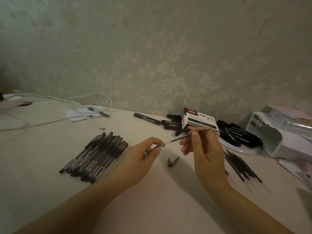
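**Head view.** A thin black ink refill (184, 137) with a clear rear end is pinched between the thumb and curled fingers (195, 138) of the right hand (204, 154). It is held tilted above the pale surface (157, 196), with its metal tip raised toward the black-and-white marker box (197, 119). The clear end is met by a slim transparent pen barrel (159, 146), which is gripped by the curled fingers of the left hand (143, 157) and largely hidden by them. A small black pen cap (173, 161) is laid on the surface between the two hands. A row of black gel pens (96, 154) is laid left of the left hand, and a bundle of loose black refills (241, 166) right of the right hand. Black markers (236, 134) are piled on a white plate (244, 150) behind the right hand.
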A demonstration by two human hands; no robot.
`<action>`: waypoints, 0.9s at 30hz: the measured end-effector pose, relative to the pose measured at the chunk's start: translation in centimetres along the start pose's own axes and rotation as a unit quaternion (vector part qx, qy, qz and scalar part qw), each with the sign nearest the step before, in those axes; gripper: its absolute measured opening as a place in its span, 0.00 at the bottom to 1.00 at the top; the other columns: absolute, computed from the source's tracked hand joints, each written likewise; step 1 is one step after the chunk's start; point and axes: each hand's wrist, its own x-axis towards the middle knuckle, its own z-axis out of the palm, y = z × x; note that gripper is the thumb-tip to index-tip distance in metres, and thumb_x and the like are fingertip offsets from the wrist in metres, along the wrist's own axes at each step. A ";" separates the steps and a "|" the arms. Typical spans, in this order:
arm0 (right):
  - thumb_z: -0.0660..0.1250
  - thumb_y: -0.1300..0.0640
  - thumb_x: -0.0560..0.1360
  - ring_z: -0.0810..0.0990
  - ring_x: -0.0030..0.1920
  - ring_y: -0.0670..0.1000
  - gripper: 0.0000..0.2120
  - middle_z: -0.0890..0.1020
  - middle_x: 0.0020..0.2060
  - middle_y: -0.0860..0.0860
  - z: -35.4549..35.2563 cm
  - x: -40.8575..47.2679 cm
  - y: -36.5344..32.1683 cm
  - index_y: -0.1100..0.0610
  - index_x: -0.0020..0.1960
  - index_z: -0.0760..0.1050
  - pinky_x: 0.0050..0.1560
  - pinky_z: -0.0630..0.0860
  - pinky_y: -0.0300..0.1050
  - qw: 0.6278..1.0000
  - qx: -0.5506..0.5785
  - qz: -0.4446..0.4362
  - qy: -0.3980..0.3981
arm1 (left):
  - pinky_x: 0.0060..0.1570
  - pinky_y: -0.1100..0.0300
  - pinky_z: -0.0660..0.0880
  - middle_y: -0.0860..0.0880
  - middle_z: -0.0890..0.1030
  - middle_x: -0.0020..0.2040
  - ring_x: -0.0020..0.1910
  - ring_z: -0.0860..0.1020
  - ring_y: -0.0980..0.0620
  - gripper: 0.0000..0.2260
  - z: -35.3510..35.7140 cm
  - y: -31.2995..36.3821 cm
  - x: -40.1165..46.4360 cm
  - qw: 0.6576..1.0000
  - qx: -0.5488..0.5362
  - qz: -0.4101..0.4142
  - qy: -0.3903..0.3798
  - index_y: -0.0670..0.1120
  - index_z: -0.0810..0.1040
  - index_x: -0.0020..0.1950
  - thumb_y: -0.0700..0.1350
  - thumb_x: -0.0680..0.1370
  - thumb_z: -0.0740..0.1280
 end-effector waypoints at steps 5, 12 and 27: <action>0.61 0.56 0.82 0.76 0.31 0.47 0.09 0.83 0.36 0.52 -0.5 0.9 0.4 0.56 0.48 0.78 0.35 0.74 0.39 0.986 0.066 0.154 0.022 | 0.33 0.52 0.73 0.52 0.74 0.35 0.30 0.70 0.55 0.08 -0.2 0.4 0.0 1.000 0.022 0.016 -0.012 0.65 0.74 0.55 0.54 0.80 0.59; 0.70 0.45 0.74 0.78 0.39 0.42 0.05 0.83 0.42 0.40 0.0 0.3 0.9 0.40 0.49 0.82 0.40 0.72 0.27 0.972 -0.096 0.170 -0.132 | 0.31 0.65 0.68 0.52 0.75 0.36 0.29 0.71 0.57 0.07 0.4 0.7 -0.3 0.999 0.010 0.040 -0.008 0.62 0.74 0.56 0.51 0.81 0.61; 0.69 0.41 0.73 0.68 0.46 0.43 0.09 0.72 0.41 0.39 0.6 -1.1 2.9 0.44 0.44 0.83 0.42 0.61 0.33 0.898 -0.413 0.063 -0.139 | 0.29 0.70 0.64 0.59 0.73 0.30 0.30 0.72 0.62 0.06 0.2 -0.3 0.1 0.997 0.072 0.015 0.010 0.60 0.74 0.55 0.52 0.81 0.60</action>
